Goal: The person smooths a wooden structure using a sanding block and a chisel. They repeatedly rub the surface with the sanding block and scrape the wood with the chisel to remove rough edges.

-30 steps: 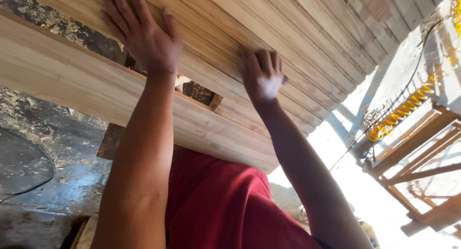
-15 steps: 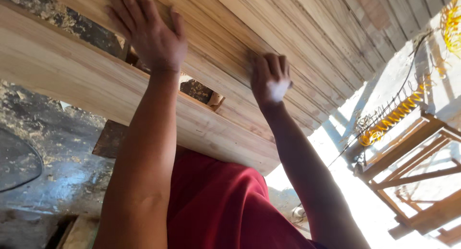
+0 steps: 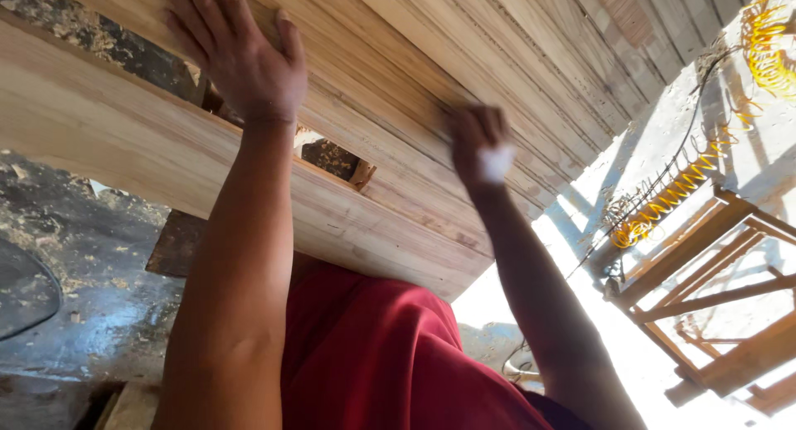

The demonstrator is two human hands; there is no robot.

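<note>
Two bare forearms are seen, with no sleeves, watch or rings visible on them. The left hand (image 3: 240, 61) is shown ungloved. A white smudge is seen on the blurred right hand (image 3: 481, 148). A dark red cloth garment (image 3: 373, 355) is worn.

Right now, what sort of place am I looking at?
Probably a woodworking shop or yard: slatted wood panel under both hands, sawdust-strewn floor, bare wooden frame, coiled yellow hose.

A yellow coiled hose (image 3: 663, 202) lies across the sunlit ground at right, beside a wooden frame (image 3: 713, 289) in the lower right. A dark, sawdust-strewn floor (image 3: 83, 256) fills the lower left of the frame.
</note>
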